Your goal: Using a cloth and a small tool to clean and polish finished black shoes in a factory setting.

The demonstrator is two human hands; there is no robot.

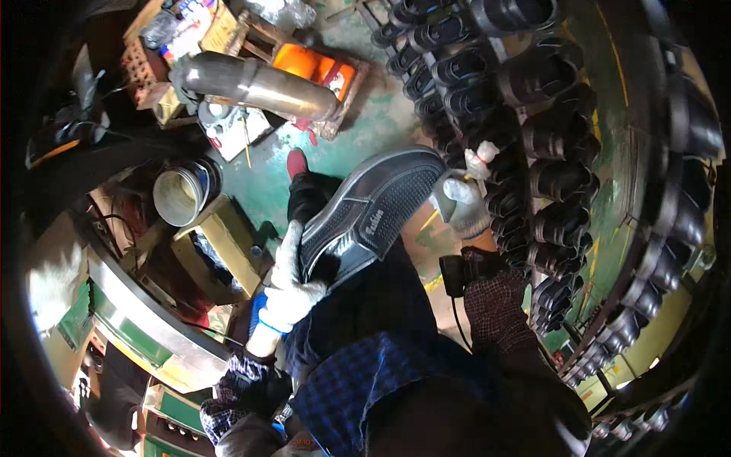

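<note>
Shoe (358, 209) between left hand (289, 286) at heel end, right hand (461, 207) at toe. Racked shoes (562, 180) right. Bench (147, 312) left; box (233, 238), bucket (169, 204) between it and shoe. Cylinder (259, 87) ahead.

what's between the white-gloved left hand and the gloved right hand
A black textured shoe lies between left hand and right hand, in the head view.

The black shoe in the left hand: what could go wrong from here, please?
The left hand holds the black shoe near its heel, so the toe end might tip or slip. The right hand is close to the racked shoes and could perhaps knock one.
</note>
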